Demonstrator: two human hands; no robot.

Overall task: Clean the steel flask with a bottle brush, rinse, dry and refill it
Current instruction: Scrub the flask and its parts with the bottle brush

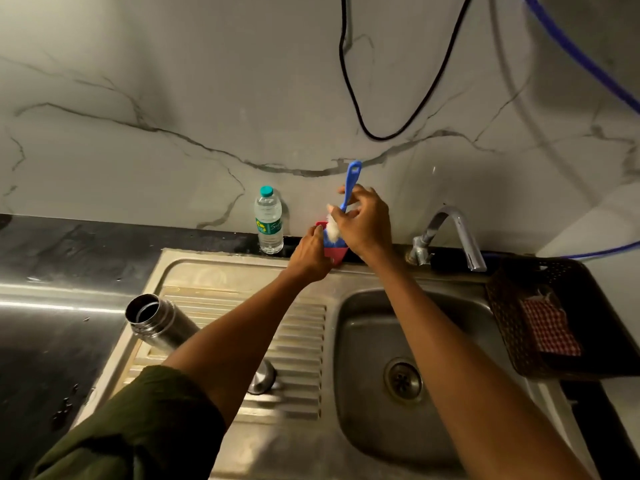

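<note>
The steel flask (157, 322) stands open on the ribbed drainboard (221, 299) at the left, its mouth empty of any cap. Its steel cap (262, 377) lies lower on the drainboard, partly behind my left forearm. At the back edge of the sink my right hand (363, 223) grips the blue handle of the bottle brush (350, 183), white bristles pointing down into a red container (334, 252). My left hand (311, 252) holds that red container by its left side.
A clear water bottle (268, 220) with a teal cap stands against the marble wall. The tap (453, 233) arches over the sink basin (398, 368). A dark basket (540, 317) with a red checked cloth sits at the right. A black cable hangs on the wall.
</note>
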